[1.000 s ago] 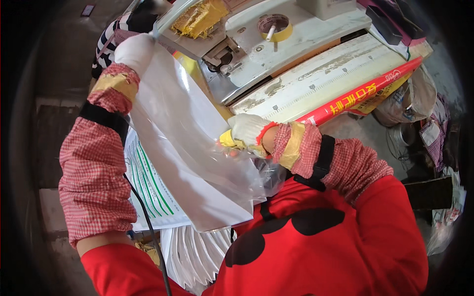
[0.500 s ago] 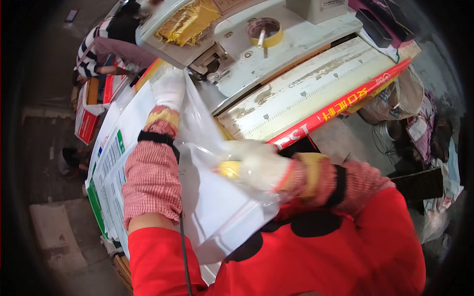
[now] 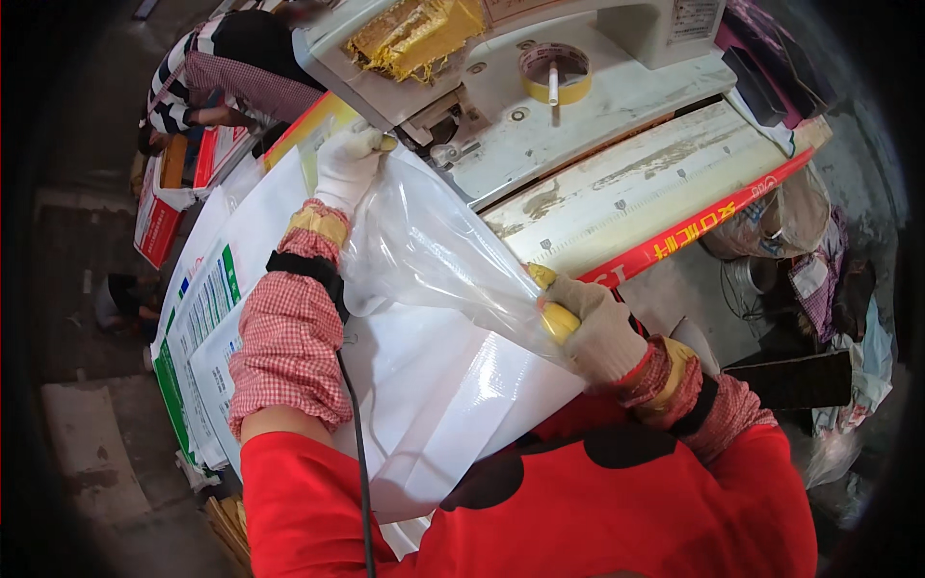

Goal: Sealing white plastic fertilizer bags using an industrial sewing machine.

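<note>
A clear plastic film, seemingly a bag or liner, is stretched between my two hands. My left hand, in a white glove, pinches its far end close to the working end of a pale sewing machine. Toward the right, my right hand grips the film's other end; yellow covers its thumb and fingertip. The film's upper edge runs nearly straight along the machine bed. Beneath it lies a white sheet-like sack, creased and draped toward my body. Printed white sacks are stacked to the left of my left forearm.
On the machine stand a yellowish tape roll with a thin white stick and a frayed yellow cloth. A red-edged board borders the bed. Another person works at the upper left. Bags and cloths lie at right.
My right hand has moved right, away from my left, and the bunched film is now pulled taut. The view has shifted slightly, and the left hand keeps its hold by the machine.
</note>
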A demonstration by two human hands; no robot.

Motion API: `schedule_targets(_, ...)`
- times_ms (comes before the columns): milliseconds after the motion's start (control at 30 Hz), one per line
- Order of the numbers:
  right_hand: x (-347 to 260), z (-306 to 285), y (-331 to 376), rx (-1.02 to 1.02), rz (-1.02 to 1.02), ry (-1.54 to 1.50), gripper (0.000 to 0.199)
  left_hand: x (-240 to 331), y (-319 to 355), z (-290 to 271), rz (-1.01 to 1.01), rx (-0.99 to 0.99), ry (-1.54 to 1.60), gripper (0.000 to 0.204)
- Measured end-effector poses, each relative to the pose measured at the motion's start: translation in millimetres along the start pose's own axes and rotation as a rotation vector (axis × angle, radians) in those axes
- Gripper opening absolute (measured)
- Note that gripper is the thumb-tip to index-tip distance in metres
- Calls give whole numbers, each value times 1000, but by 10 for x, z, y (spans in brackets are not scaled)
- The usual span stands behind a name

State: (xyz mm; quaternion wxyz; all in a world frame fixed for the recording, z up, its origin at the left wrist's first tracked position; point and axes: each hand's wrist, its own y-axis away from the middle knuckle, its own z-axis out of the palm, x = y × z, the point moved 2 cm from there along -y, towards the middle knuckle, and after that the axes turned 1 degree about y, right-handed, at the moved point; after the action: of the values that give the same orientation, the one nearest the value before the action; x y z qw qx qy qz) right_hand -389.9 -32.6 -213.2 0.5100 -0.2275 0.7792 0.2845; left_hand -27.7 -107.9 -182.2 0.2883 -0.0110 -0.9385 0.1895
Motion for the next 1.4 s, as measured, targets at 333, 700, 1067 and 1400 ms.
schedule_targets(333,-378,-3,-60,73,-169,468,10,399,234,-302,-212,-284,-259,20)
schedule_targets(700,-484,78,-193,353,-669,858,15,83,-321,-201,-144,-306,-405,25)
schedule_targets(1067,-1058,162,-1732,-162,-535,814,28,768,-683,-1109,-21,-451,-864,15)
schedule_targets(1400,-783,29,-2424,-518,-660,629,26,2593,-123,-87,435,-776,-456,29)
